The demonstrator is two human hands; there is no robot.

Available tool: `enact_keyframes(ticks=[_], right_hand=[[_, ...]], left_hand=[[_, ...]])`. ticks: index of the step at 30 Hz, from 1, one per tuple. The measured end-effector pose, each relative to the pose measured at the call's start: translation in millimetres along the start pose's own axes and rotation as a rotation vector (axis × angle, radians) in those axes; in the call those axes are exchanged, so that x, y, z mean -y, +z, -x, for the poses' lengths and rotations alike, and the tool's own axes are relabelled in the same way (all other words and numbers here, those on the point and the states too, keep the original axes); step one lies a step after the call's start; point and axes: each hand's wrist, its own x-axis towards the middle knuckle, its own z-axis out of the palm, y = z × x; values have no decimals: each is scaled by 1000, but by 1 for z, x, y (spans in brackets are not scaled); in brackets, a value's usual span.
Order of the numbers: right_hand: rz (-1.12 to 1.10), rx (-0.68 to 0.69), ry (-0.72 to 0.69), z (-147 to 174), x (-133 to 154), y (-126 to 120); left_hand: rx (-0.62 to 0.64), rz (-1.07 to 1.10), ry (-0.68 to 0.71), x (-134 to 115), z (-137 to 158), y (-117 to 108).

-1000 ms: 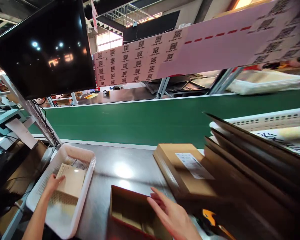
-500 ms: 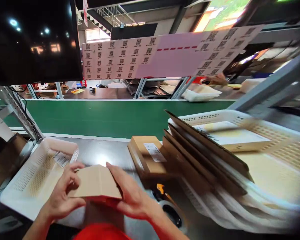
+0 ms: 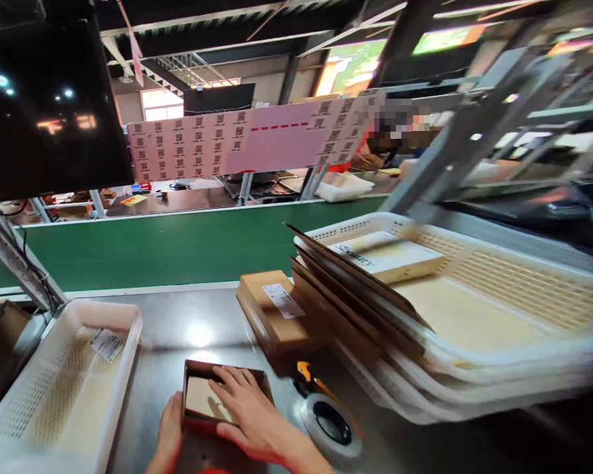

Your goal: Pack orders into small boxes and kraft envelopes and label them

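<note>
Two hands were on one small open cardboard box [image 3: 226, 395] at the near edge of the steel table [image 3: 202, 316]. Half a second earlier both hands had held a flat tan item above the box; that item now lay inside it, so the white basket [image 3: 123, 329] at the table's left edge held only a paper label [image 3: 107, 343]. Judgement: the item had been transferred from basket to box, and pressing it down was the step in hand.

Right hand [image 3: 247, 415] lay flat, fingers spread and extended over the box's open top, pressing on the contents; not clenched. Left hand [image 3: 170, 428] was curled against the box's left wall, steadying it.

Box sat with opening upward, slightly skewed; its long axis ran roughly along the table's near edge, left to right.

Just right of the box: tape roll [image 3: 331, 424] and an orange-handled tool [image 3: 304, 372]. Farther back, a sealed labelled carton [image 3: 271, 313], then stacked flat cardboard [image 3: 346, 283] leaning on stacked white trays [image 3: 474, 342]. Green conveyor belt [image 3: 153, 247] ran along the far edge.
</note>
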Motion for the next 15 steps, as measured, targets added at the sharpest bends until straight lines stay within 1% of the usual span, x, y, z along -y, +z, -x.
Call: enact_keyframes(ticks=[1, 2, 3, 4, 5, 6, 7, 8, 9, 10, 12, 15], right_hand=[[-21, -60, -14, 7, -8, 7], [-40, -149, -3, 15, -17, 18], [-60, -265, 57, 24, -26, 32], [-84, -395, 163, 32, -33, 47], [-120, -511, 300, 40, -38, 64], [-168, -595, 443, 47, -41, 79], [-222, -642, 569, 53, -41, 93], [-270, -654, 660, 57, -40, 105], [-302, -639, 708, 60, -37, 114], [-315, -615, 724, 62, -33, 119], [-276, -556, 683, 63, -24, 124], [-130, -394, 532, 59, -13, 116]], left_hand=[[-33, 18, 18, 1, 4, -1], [-74, 38, 40, 1, 9, -2], [-120, 38, 77, 0, 14, -2], [-165, 6, 131, -3, 19, -1], [-203, -57, 206, -5, 25, 0], [-218, -143, 297, -9, 30, 0], [-208, -238, 394, -13, 35, 1], [-168, -335, 485, -17, 39, 1], [-107, -430, 566, -22, 41, 1], [-45, -520, 630, -28, 43, 1], [47, -690, 701, -41, 43, 0], [151, -916, 737, -61, 38, 4]])
